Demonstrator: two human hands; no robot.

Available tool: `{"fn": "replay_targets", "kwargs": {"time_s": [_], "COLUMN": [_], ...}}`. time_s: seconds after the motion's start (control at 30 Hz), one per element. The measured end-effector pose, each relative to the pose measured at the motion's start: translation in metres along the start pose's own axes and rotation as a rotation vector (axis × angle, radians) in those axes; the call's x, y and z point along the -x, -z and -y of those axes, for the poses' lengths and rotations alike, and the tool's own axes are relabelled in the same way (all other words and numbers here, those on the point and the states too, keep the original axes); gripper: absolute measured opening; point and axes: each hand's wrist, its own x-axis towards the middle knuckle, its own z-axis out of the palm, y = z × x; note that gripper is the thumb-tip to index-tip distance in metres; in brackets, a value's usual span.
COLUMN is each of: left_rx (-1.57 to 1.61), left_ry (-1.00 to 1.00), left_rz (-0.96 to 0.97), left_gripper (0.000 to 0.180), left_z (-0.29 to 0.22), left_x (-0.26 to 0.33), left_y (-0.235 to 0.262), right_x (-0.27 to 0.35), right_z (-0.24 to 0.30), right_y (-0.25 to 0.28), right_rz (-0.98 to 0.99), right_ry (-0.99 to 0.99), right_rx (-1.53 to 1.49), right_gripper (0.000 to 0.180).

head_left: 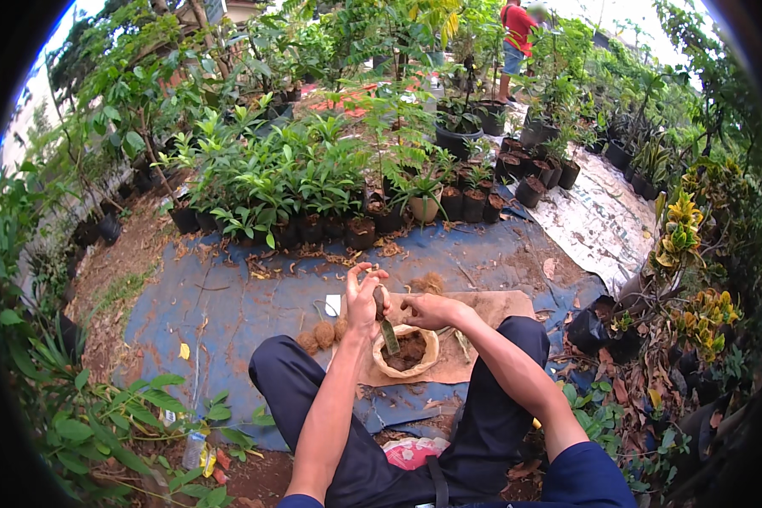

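The open sack of soil [407, 352] sits on brown cardboard [483, 311] between the seated person's knees. Left hand [363, 296] is closed round a trowel [387, 326] whose blade dips into the sack. Right hand [429, 311] pinches the sack's rim. Judgement: soft, limp walls, moderately heavy, spill-prone; hold at the rolled rim.

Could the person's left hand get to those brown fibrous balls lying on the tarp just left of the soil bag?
Probably yes. The left hand is up holding a small tool above the soil bag, and the brown fibrous balls lie close beside that forearm with nothing between. The hand would need to free itself first.
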Motion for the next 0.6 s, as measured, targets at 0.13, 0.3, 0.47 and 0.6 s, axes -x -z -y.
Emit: {"fn": "replay_targets", "kwargs": {"time_s": [0.13, 0.3, 0.47, 0.6], "left_rx": [-0.056, -0.08, -0.209, -0.094], "left_ry": [-0.058, 0.14, 0.089, -0.016], "left_rz": [0.016, -0.009, 0.038, -0.108], "left_gripper": [0.02, 0.057, 0.063, 0.061], "left_z": [-0.003, -0.006, -0.001, 0.004], "left_x": [0.0, 0.002, -0.001, -0.007], "left_y": [-0.004, -0.002, 0.004, 0.008], "right_x": [0.002, 0.004, 0.003, 0.002], "right_z": [0.003, 0.005, 0.004, 0.008], "right_y": [0.001, 0.002, 0.002, 0.003], "right_rz": [0.006, 0.025, 0.049, -0.168], "right_ry": [0.019, 0.001, 0.003, 0.051], "right_rx": [0.03, 0.032, 0.046, -0.04], "right_gripper": [0.05, 0.05, 0.05, 0.043]}}
